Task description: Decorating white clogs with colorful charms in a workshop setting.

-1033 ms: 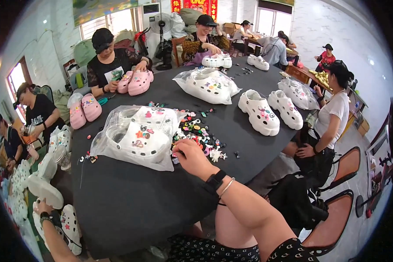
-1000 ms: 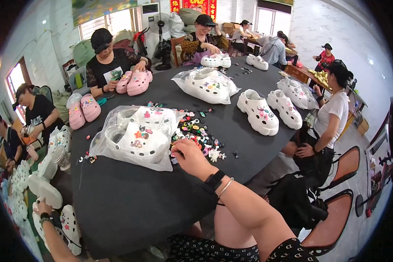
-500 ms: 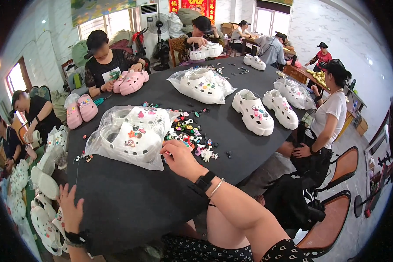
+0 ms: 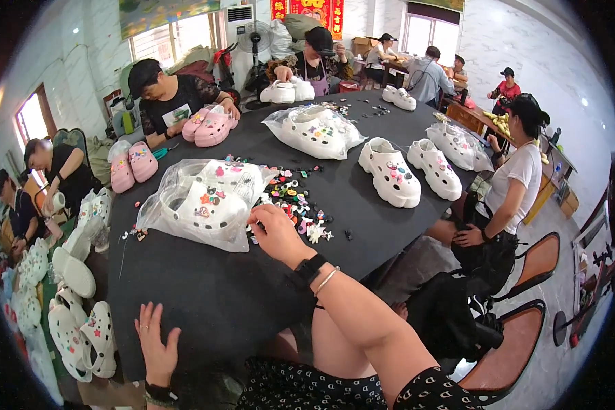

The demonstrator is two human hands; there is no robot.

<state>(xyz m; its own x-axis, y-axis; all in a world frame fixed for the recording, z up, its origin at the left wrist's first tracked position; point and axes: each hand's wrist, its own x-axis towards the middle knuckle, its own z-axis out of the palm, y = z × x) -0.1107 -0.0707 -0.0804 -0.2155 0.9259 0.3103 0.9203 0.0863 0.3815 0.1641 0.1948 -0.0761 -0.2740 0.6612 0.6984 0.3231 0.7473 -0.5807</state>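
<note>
A: Right at the middle of the black table (image 4: pixel 205 301) sits a clear plastic bag (image 4: pixel 184 205) with a pair of white clogs (image 4: pixel 208 205) inside, decorated with small coloured charms.

B: Looks light and crinkly to me. The film would likely slide under a grip, so taking hold at the loose bag edge, or through the film around a shoe's firm sole, seems wisest.

A: The right hand (image 4: pixel 277 232) reaches across, arm extended, wrist bent down, fingers curled together at the bag's near edge. Whether they pinch film or a charm, I cannot tell.

B: Just beside it lies a scatter of loose charms (image 4: pixel 297 205), tiny and easily flicked away.

A: The left hand (image 4: pixel 156 342) rests flat at the table's near rim, fingers spread, holding nothing.
</note>
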